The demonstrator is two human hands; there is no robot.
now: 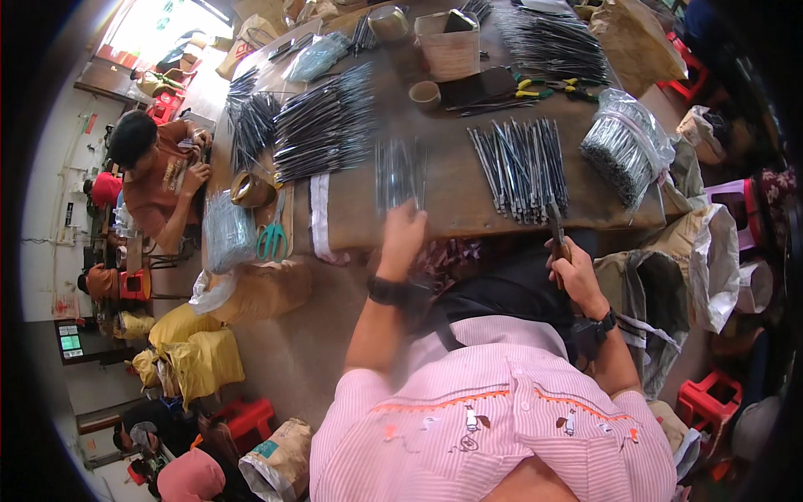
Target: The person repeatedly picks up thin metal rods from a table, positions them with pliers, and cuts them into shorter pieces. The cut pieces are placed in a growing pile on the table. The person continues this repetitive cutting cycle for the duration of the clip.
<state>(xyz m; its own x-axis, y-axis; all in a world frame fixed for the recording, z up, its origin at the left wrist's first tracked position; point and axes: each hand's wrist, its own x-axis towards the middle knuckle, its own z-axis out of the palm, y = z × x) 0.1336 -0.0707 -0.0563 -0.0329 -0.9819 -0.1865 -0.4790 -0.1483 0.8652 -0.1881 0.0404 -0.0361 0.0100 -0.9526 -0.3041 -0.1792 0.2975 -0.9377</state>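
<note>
My left hand (405, 234) is at the near table edge, its fingers closed on the near end of a see-through bundle of thin strips (400, 171). Motion smears the bundle, so I cannot tell if it is bagged. Beyond that edge, on my right, my right hand (570, 266) grips the brown handle of a knife-like tool (554, 222). Its narrow dark blade points away from me and reaches the near ends of a row of thin dark metal rods (520, 171). The row lies side by side on the brown table (452, 205).
More rod piles (326, 121) lie left and far right (552, 42). A plastic-wrapped rod bundle (623, 146) is at right. Tape rolls (251, 191), teal scissors (272, 238), yellow-handled pliers (535, 88) and a bin (447, 46) stand about. A person (159, 176) works at the left.
</note>
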